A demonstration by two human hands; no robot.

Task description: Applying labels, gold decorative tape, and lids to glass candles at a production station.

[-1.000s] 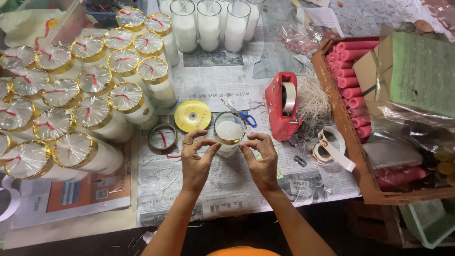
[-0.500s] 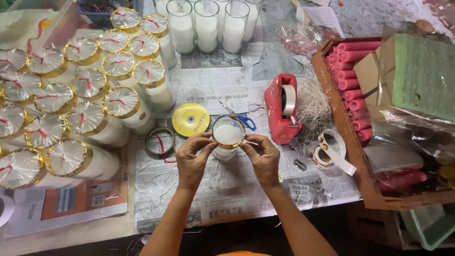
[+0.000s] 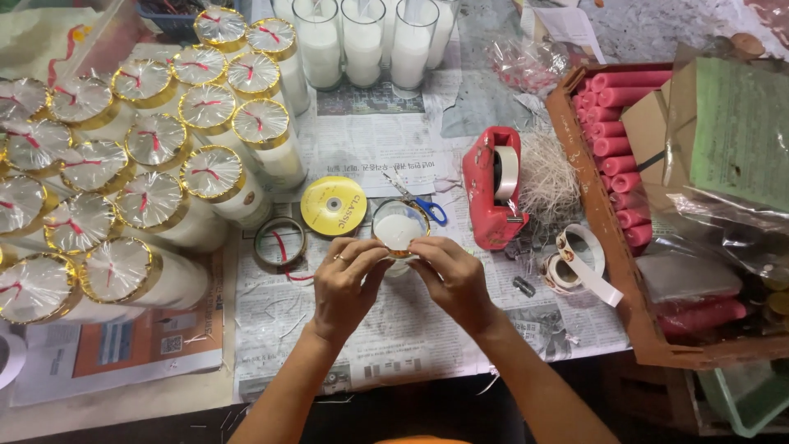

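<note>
Your left hand (image 3: 345, 284) and right hand (image 3: 454, 279) both pinch the near rim of the glass candle (image 3: 398, 230). It stands upright on the newspaper (image 3: 411, 321), mouth up, long axis vertical, between the yellow disc (image 3: 333, 205) and the red tape dispenser (image 3: 493, 187).

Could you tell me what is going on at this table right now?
A person's left hand and right hand both hold a glass candle jar by its gold-banded rim, on newspaper. Left of them stand finished jars with film covers and red ties; uncovered jars wait at the back. A yellow disc, scissors and a red tape dispenser lie close by.
</note>
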